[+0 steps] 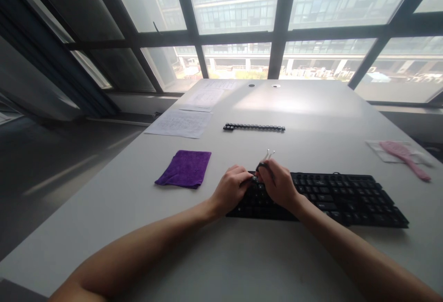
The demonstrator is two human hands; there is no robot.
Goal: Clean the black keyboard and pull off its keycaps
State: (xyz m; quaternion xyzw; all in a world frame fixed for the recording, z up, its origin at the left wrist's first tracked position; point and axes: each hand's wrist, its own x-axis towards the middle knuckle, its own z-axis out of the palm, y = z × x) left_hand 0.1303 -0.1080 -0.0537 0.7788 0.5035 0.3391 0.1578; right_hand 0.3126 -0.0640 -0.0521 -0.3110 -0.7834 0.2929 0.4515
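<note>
A black keyboard lies across the white table in front of me. My right hand is closed round a wire keycap puller, whose two metal prongs stick up above the fingers at the keyboard's left end. My left hand rests curled on the same left end, fingertips pinched close to the puller; whether a keycap sits between them is hidden. A row of removed black keycaps lies farther back on the table.
A purple cloth lies left of the keyboard. Printed paper sheets sit at the back left. A pink brush rests on a clear bag at the right. Large windows stand behind the table.
</note>
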